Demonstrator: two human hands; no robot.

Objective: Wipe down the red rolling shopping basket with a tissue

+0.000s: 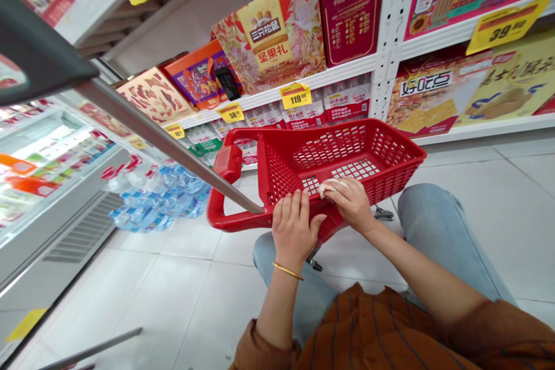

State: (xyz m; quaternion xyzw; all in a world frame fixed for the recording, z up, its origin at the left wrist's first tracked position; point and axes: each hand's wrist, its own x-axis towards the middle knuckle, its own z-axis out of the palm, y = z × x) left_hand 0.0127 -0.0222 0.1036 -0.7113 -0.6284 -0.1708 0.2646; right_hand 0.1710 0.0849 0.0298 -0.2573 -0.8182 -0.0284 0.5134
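Observation:
A red plastic shopping basket (277, 137) on small wheels stands in front of me, with perforated walls and a long grey metal handle rising to the upper left. My left hand (292, 228) grips its near rim, the fingers laid over the edge and the thumb apart on the outside. In my right hand (352, 202) is a crumpled white tissue (330, 186), pinched against the same rim farther right. The inside of the basket shows only its lattice floor. Part of the tissue is hidden under my fingers.
Shelves of boxed gifts (271, 32) with yellow price tags (295, 96) run behind the basket. Wrapped water bottles (160, 196) stand on the tiled floor to the left, beside a chilled display case (65, 214). My knees (442, 231) flank the basket's near side.

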